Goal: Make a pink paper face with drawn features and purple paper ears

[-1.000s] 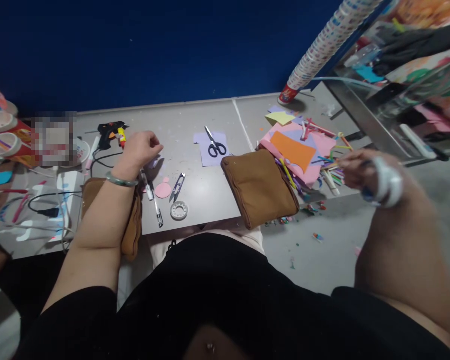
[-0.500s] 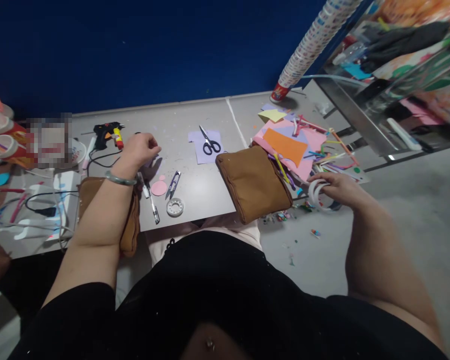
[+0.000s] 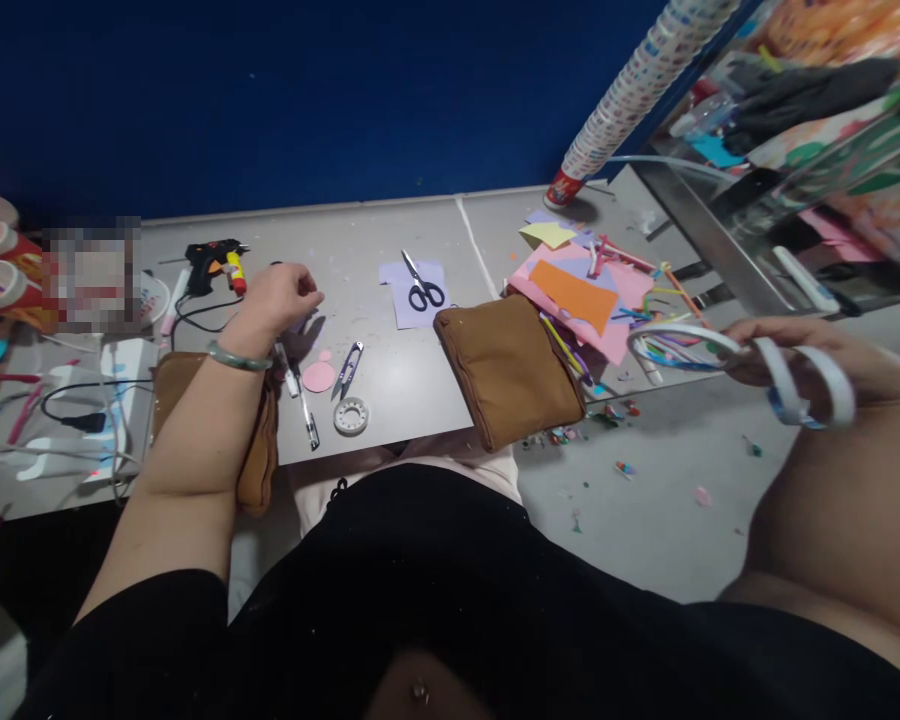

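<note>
My left hand (image 3: 281, 300) rests over the left part of the table, fingers curled in; what they hold, if anything, is hidden. A bit of purple shows beneath it. Close by lie a white pen (image 3: 309, 415), pink paper circles (image 3: 319, 376), thread snips (image 3: 347, 371) and a white tape roll (image 3: 351, 416). Off the table's right end, my right hand (image 3: 802, 350) is closed on a white curled strip (image 3: 682, 338), whose loops spread to both sides of the fingers. Black-handled scissors (image 3: 425, 293) lie on purple paper (image 3: 411, 315) farther back.
A brown cloth pouch (image 3: 510, 370) overhangs the front edge. Coloured paper (image 3: 574, 292) and thin sticks lie at right, before a tall cup stack (image 3: 615, 110). At left are a glue gun (image 3: 208, 268), a power strip (image 3: 124, 400) and cables. Scraps litter the floor.
My right hand has moved right, away from the table end, and the white strip has stretched into wider loops. My left hand has stayed in place.
</note>
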